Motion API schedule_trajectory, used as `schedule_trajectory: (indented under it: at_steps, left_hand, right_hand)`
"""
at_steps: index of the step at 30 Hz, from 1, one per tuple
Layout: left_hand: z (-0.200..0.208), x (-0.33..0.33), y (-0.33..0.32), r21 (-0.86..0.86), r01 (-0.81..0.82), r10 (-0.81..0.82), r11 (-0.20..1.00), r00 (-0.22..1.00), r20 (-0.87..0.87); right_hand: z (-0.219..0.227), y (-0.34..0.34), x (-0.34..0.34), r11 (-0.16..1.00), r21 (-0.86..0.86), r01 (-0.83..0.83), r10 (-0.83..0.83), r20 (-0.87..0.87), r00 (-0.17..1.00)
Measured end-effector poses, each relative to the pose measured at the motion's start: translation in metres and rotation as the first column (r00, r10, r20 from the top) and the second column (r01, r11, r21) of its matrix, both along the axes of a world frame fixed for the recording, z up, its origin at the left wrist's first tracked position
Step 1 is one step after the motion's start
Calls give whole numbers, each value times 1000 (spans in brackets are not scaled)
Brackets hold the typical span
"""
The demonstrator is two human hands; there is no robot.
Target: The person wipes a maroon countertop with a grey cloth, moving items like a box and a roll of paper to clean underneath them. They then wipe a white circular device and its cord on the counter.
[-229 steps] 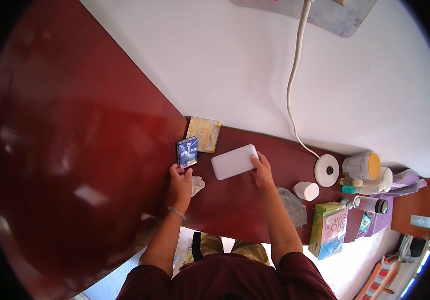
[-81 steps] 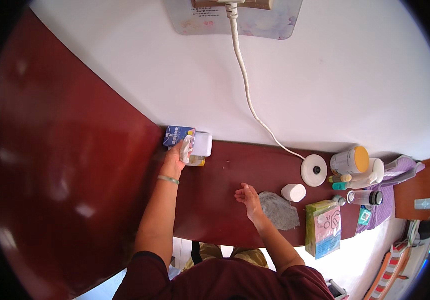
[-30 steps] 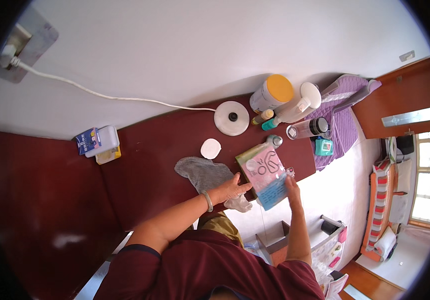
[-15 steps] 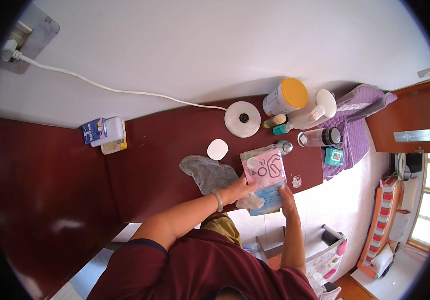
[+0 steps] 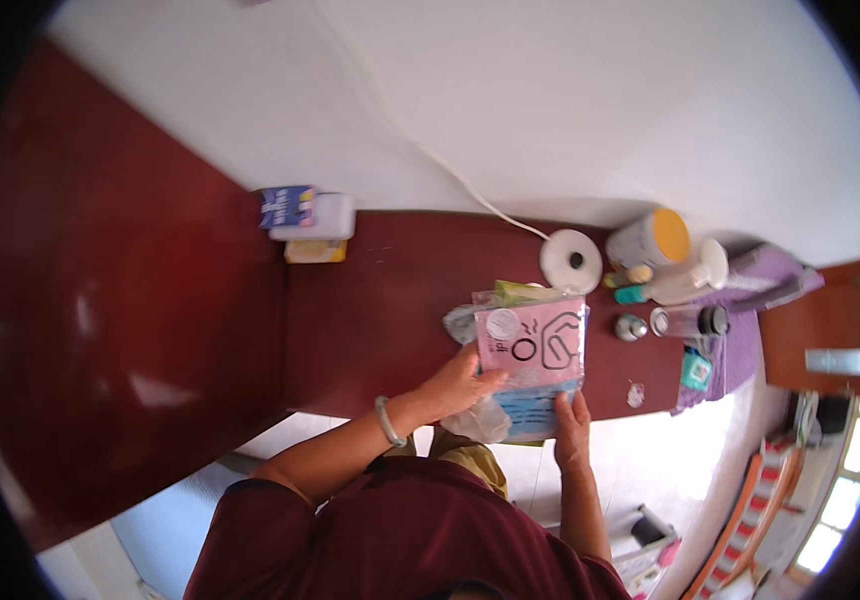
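A stack of thin booklets [image 5: 533, 345], pink above and blue below in clear plastic, is held over the table's front edge. My left hand [image 5: 458, 388] grips its left side, thumb on the front. My right hand [image 5: 572, 430] pinches its lower right edge. A crumpled whitish wad [image 5: 480, 422], cloth or tissue, hangs under my left hand; I cannot tell which fingers hold it. Behind the booklets, a greenish sheet [image 5: 522, 291] sticks out at the top. A grey cloth [image 5: 458, 324] lies on the table, mostly hidden behind the stack.
On the dark red table [image 5: 380, 320] stand a white kettle base [image 5: 554, 265], a yellow-lidded can [image 5: 670, 235], a white jug [image 5: 685, 285], a clear bottle [image 5: 685, 321] and a silver-topped container [image 5: 631, 327]. A teal packet [image 5: 696, 370] lies at the right. Boxes [image 5: 315, 250] stand by the wall.
My view has swung, so the table's items sit further right. The booklets are held up closer, covering the white disc and most of the grey cloth. Both hands keep their grip.
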State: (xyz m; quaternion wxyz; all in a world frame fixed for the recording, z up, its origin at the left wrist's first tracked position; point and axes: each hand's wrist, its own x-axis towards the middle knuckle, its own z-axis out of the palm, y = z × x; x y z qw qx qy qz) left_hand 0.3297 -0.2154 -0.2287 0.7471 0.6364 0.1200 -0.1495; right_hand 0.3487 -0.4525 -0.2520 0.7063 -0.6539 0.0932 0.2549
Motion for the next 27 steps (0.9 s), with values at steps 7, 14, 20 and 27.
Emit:
schedule_trajectory:
  at_steps: [7, 14, 20, 27]
  left_hand:
    - [10, -116, 149, 228, -328, 383, 917, 885, -265]
    - [-41, -129, 227, 382, -508, 614, 772, 749, -248]
    - [-83, -128, 277, 720, -242, 597, 651, 748, -289]
    - [-50, -135, 251, 965, 31, 575, 261, 798, -181]
  right_hand:
    - [-59, 176, -59, 919, 290, -268, 313, -123, 942]
    - [-98, 283, -65, 894, 312, -322, 420, -333, 844]
    - [-117, 327, -80, 932, 273, -236, 338, -428, 838]
    - [-143, 350, -92, 916, 167, -365, 396, -219, 892]
